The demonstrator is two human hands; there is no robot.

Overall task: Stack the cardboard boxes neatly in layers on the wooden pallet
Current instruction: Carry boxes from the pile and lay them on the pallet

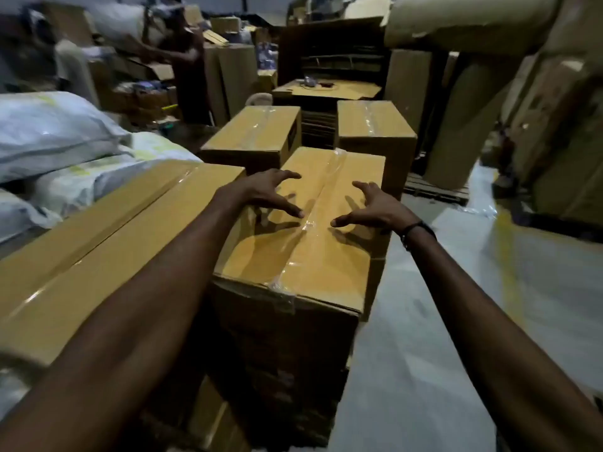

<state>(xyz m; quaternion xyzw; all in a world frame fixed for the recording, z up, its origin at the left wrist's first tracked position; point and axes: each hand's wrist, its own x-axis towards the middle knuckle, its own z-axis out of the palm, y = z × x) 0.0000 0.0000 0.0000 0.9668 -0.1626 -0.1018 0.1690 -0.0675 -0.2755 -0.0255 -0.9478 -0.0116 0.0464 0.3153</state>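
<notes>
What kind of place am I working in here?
Most likely a warehouse or packing store: taped cardboard boxes stacked all around, white sacks piled at the left, and a wooden pallet on the concrete floor.

long box [107,243] left of taped box [313,230]

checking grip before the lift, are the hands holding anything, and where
Nothing is held. Left hand and right hand are spread open over the top of the box.

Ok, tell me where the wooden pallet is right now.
In the head view a wooden pallet lies on the floor at right of centre, behind the taped box under both hands and beneath the tall cardboard roll.
</notes>
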